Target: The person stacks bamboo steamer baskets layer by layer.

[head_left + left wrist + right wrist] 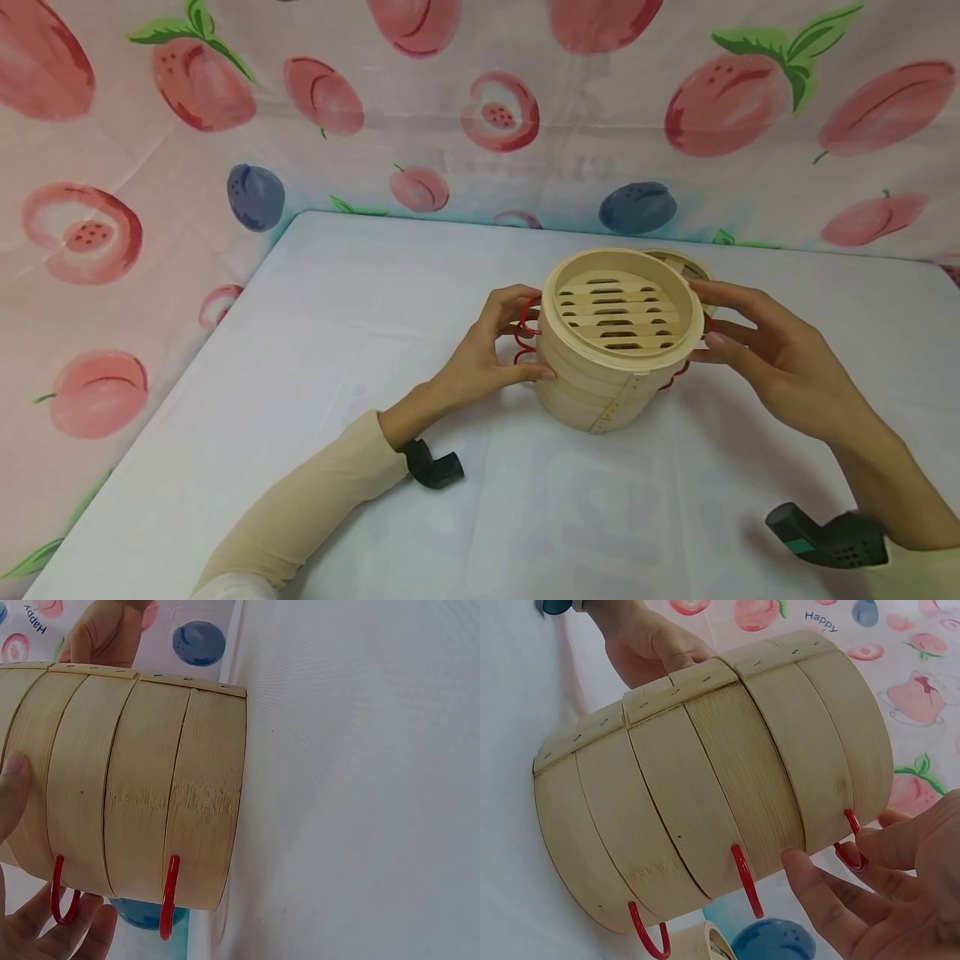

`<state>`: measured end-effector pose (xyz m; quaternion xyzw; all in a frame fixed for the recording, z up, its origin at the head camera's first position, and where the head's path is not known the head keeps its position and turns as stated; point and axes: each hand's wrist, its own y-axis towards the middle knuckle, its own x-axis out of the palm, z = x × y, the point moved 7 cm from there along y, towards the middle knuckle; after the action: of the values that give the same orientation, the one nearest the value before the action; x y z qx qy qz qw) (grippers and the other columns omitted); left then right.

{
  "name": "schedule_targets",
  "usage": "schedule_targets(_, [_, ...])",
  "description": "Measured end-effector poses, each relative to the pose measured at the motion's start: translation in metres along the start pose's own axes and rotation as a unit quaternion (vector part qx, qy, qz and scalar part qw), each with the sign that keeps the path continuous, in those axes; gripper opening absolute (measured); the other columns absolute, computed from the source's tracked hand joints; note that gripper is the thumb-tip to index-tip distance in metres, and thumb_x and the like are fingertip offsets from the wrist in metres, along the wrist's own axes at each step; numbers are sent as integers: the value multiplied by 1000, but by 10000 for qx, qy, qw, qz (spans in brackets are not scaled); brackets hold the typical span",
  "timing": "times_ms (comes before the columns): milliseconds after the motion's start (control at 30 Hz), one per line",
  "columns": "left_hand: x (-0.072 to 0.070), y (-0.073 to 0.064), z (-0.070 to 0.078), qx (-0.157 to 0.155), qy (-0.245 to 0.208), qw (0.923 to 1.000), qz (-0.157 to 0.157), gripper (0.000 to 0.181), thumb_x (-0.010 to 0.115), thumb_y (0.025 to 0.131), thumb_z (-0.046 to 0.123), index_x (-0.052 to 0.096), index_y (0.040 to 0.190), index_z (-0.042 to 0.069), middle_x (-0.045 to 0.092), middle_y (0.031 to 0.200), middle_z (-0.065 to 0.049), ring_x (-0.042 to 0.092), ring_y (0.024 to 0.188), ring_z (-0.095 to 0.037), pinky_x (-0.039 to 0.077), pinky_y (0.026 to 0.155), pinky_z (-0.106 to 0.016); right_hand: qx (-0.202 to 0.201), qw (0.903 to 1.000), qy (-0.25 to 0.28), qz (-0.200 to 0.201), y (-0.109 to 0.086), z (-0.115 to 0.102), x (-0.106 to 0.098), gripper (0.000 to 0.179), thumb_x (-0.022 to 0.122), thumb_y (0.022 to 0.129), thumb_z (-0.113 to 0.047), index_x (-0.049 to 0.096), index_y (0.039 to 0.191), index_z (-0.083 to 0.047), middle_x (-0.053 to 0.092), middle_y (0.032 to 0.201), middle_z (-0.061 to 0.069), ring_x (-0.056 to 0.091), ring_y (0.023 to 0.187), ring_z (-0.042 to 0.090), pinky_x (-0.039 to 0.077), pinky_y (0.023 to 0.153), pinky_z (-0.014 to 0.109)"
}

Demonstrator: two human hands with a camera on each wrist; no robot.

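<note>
From my station I see a peach-printed cloth (420,125) hung behind a white table (390,292). A beige sleeve (307,500) reaches in from the lower left, its forearm slanting up toward the middle. The bamboo steamer (588,387) stands upright on the table, right of center, its slatted inside facing up. My right hand (787,362) comes in from the lower right with the wrist bent inward, thumb and fingers pinching the steamer at its upper side. My left hand (487,350) grasps the opposite side, thumb against the near wall, the other fingers curled behind. Another round bamboo piece (677,259) sits just behind the steamer, partly hidden. I see a black wrist device (438,469) by the left cuff. Smallest are the red handles (746,879) along the steamer's sides; the right fingers touch the uppermost one.
</note>
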<state>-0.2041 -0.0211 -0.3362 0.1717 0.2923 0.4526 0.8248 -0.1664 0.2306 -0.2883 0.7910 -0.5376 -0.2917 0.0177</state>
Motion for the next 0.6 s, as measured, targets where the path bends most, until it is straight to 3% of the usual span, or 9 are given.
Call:
schedule_targets(233, [-1,0,4,20,259,9997,52,99,85,68,-2,20,141,11,46,139,-13,47,122,-23,45,92,-40,-9,9999,-148,35,-1,0,-1,63,51,86,23,39,143,0,43,139,16,58,112,13,52,79,24])
schedule_targets(467, [1,2,15,715,770,9943,175,106,90,60,3,23,142,11,40,142,-14,46,123,-25,45,90,-44,362,9922,-1041,584,-1,4,-16,59,57,88,15,45,141,-9,51,133,10,57,112,8,48,81,15])
schedule_targets(600, [2,3,20,937,832,9919,216,101,91,60,6,31,141,9,43,137,-14,46,121,-25,43,95,-42,518,9865,-1159,1034,-3,14,-27,53,60,89,9,51,138,-10,56,128,9,55,114,8,45,83,11])
